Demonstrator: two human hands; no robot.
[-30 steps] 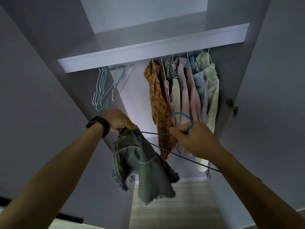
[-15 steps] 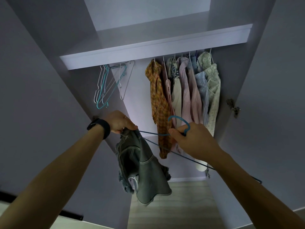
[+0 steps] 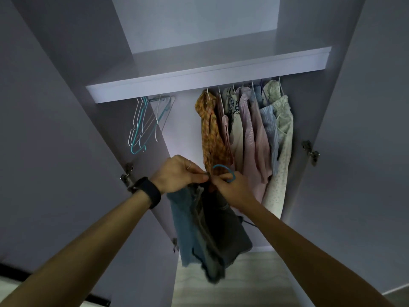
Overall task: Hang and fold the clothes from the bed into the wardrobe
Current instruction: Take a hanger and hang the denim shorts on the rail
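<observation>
Hands closed up: left hand (image 3: 179,173) went right and right hand (image 3: 232,187) went left. They now touch just below the hem of the orange plaid shirt (image 3: 210,134), where before they sat well apart on either side of it. Blue hanger (image 3: 222,165) wire that spanned the gap is now mostly hidden in the denim garment (image 3: 205,229), which went from a bunch under the left hand to hanging spread below both.

grey-blue denim garment (image 3: 205,229) hangs crumpled on blue hanger (image 3: 223,171); before open wardrobe (image 3: 132,91)
</observation>
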